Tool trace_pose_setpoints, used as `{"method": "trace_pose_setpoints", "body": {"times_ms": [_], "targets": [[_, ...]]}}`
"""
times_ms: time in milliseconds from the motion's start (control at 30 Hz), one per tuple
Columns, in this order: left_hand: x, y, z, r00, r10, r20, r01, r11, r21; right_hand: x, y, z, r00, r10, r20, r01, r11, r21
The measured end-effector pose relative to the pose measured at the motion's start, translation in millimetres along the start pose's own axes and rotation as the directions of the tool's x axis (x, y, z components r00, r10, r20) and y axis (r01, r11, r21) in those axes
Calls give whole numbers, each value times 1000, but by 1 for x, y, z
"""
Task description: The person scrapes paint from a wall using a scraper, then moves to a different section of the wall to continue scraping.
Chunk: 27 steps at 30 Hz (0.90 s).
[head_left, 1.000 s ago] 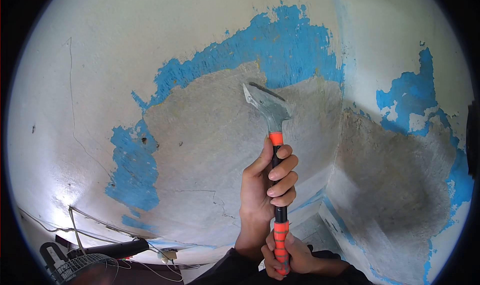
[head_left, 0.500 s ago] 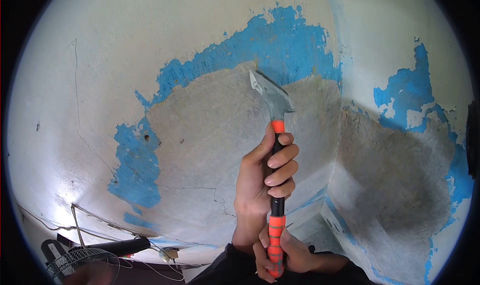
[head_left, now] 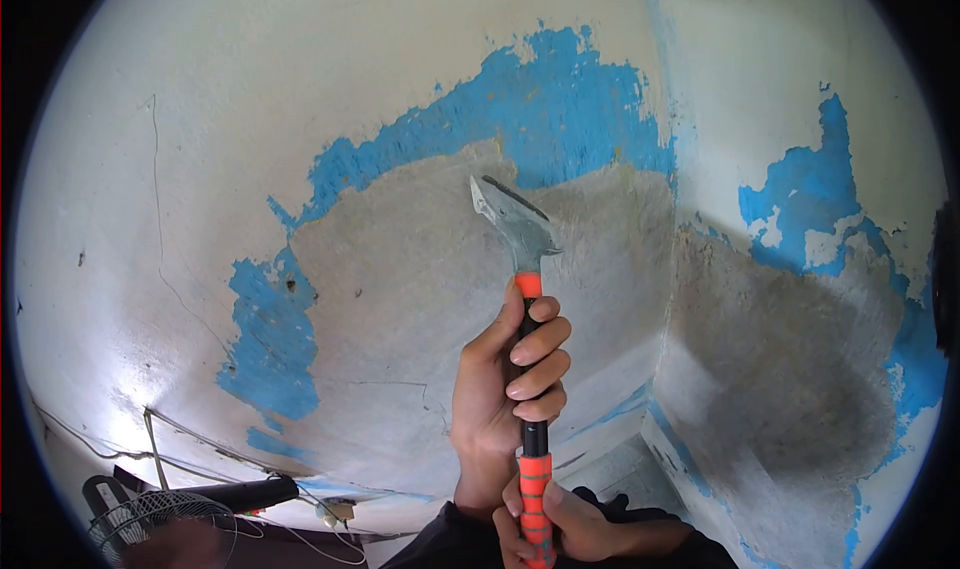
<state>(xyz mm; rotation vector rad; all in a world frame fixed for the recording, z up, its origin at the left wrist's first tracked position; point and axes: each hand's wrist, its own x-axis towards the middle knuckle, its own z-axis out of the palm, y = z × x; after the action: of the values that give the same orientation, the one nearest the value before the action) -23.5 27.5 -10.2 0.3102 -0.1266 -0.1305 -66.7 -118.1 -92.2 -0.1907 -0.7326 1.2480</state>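
My left hand (head_left: 487, 394) is wrapped round the black shaft of a long-handled wall scraper (head_left: 536, 437), its thumb up along the shaft near the orange collar. Lower down, my right hand (head_left: 575, 524) grips the orange grip with dark bands. The scraper's grey metal head (head_left: 512, 224) is tilted, its dark blade edge facing up and right. It overlaps the bare grey patch of the wall (head_left: 400, 269), just below the border with the blue paint (head_left: 560, 99).
Off-white paint surrounds the blue areas. Right of the wall corner lies another grey patch (head_left: 790, 369) edged in blue. Cables (head_left: 200, 447) run along the lower left wall, above a fan with a wire guard (head_left: 165, 529). A small socket box (head_left: 335, 512) sits nearby.
The scraper and both hands have moved down and slightly left. The head has gone from the blue paint's edge to over the grey patch. Both hands keep their grip.
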Motion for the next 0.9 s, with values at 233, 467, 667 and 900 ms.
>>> {"method": "trace_pose_setpoints", "body": {"times_ms": [233,467,667,900], "targets": [[-9,1,0,999,1,-37,-1,1000,-8,-4,13,-9,992,111,63,-113,993,39],[-6,3,4,999,1,-41,0,1000,21,2,8,-7,990,116,82,-120,992,40],[-2,5,8,999,-11,-32,13,999,47,0,2,-6,988,97,117,-107,990,87],[0,5,6,1000,-8,2,8,999,38,5,4,-3,996,52,68,-56,996,64]]}}
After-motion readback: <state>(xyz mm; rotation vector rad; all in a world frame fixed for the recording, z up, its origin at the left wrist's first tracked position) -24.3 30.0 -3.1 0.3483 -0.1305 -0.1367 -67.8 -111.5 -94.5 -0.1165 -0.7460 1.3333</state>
